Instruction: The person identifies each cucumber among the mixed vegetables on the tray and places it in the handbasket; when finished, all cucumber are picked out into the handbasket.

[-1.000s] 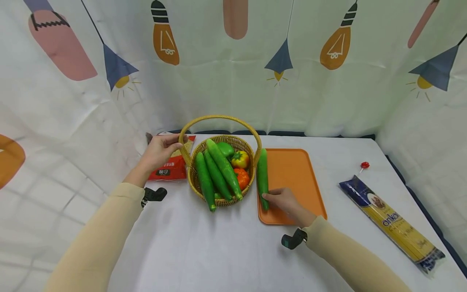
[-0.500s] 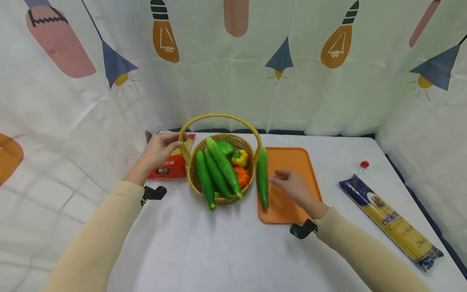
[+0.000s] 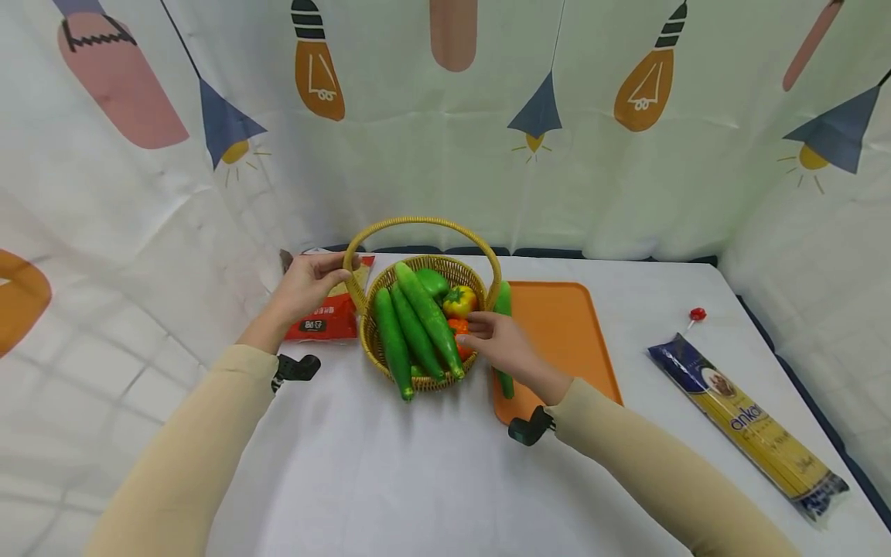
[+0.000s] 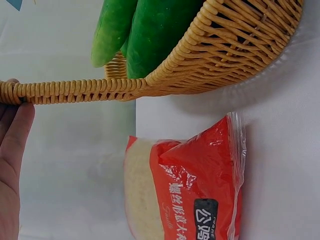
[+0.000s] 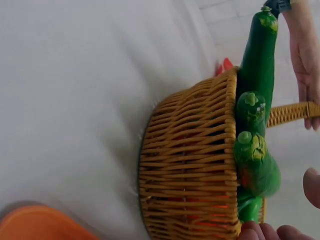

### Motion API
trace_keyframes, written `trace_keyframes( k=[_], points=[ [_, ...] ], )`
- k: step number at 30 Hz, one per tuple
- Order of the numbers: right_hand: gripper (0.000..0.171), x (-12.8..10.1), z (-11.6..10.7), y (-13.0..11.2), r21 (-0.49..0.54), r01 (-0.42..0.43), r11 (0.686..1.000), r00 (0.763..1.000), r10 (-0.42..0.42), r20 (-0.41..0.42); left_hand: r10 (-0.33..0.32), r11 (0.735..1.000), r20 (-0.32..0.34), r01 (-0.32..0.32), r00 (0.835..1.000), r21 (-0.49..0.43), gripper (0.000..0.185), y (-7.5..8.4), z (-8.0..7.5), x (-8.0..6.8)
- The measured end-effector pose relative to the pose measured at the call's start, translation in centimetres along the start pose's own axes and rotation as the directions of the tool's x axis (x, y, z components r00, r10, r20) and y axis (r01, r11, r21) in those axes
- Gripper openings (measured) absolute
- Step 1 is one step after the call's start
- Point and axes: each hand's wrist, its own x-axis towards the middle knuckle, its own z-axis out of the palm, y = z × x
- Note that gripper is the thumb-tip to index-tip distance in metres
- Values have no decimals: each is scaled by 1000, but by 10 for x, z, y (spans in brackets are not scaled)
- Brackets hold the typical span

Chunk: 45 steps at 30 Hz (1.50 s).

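Observation:
A wicker basket with a tall hoop handle holds several green cucumbers, a yellow bell pepper, an orange-red pepper or tomato and a rounded green vegetable. My left hand pinches the left side of the handle. My right hand is at the basket's right rim, over the orange-red piece and partly hiding it. Its thumb and fingers stand apart in the right wrist view. Whether the fingertips touch anything is unclear. Another cucumber lies on the orange tray, partly behind my right hand.
A red food packet lies left of the basket, behind my left hand. On the far right are a long spaghetti pack and a small red lollipop. A printed curtain hangs behind the white table.
My right hand let go of the cucumber on the tray, lifted off it, then moved left to the basket's right rim. The left hand keeps its hold on the handle.

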Motion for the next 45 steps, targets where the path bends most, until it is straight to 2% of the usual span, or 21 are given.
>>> trace_keyframes(
  k=[6,14,27,31,35,37,39,41,45],
  points=[
    [65,10,10,-8,-26,24,999,999,-23,42,5,1000,10,-5,1000,-2,41,0,1,1],
    [65,21,20,-12,-100,5,995,999,-1,40,27,1000,-8,-27,1000,-7,39,-1,2,2],
    [70,28,23,-12,-116,-54,992,996,62,68,-6,1000,-4,6,1000,1,39,-1,2,2],
    [69,28,23,-11,-77,-73,994,994,79,78,-7,1000,-2,7,1000,2,40,0,2,1],
    [66,28,20,-11,-47,-92,995,993,95,70,17,1000,2,-17,1000,6,40,0,2,1],
    [64,28,17,-11,-16,-104,994,992,105,65,19,1000,-2,-19,1000,8,39,0,2,0],
    [63,29,14,-11,63,-129,990,988,123,88,19,1000,-9,-19,1000,15,39,-1,2,0],
    [62,29,10,-12,176,-162,971,982,142,124,18,1000,-18,-17,1000,23,39,-2,2,0],
    [60,26,2,-15,357,-220,908,967,156,199,2,1000,-31,-1,1000,29,37,-3,3,1]
  ],
)
